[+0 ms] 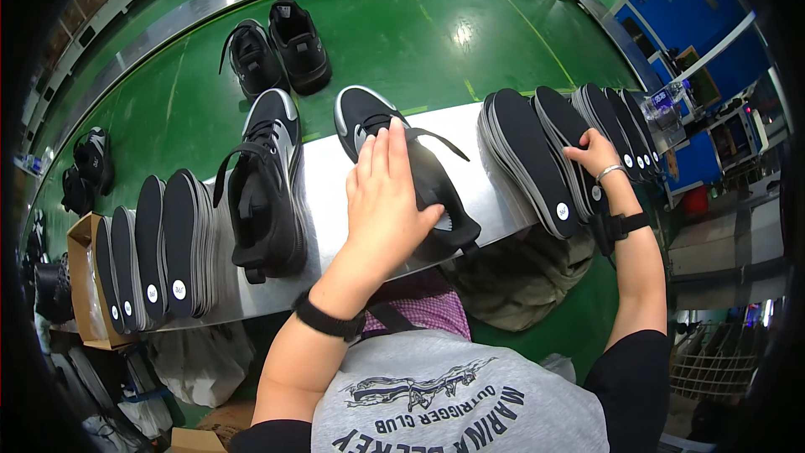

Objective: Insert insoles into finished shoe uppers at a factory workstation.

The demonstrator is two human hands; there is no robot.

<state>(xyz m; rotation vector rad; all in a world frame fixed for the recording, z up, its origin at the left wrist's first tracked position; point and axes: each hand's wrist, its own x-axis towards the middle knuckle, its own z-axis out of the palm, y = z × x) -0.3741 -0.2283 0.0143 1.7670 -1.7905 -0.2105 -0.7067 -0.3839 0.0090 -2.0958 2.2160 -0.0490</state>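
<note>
On the metal ledge stand two black and grey sneakers with straps, a left-hand sneaker (267, 201) and a right-hand sneaker (444, 193). My left hand (381, 193) lies across the right-hand sneaker, fingers stretched out flat over its laces and tongue, thumb spread over the shoe opening. To the right are stacks of black insoles with grey edges and round white labels. My right hand (597, 153) is at the edge of the second insole stack (560, 122), its fingers curled against the top insole; the fingertips are partly hidden. Nearest to it on the left is another insole stack (524, 155).
More insole stacks (184, 239) stand on the ledge (329, 201) at left, beside an open cardboard box (84, 264). Beyond, a pair of black sneakers (298, 46) sits on the green surface (419, 25); further black shoes (94, 159) are at far left.
</note>
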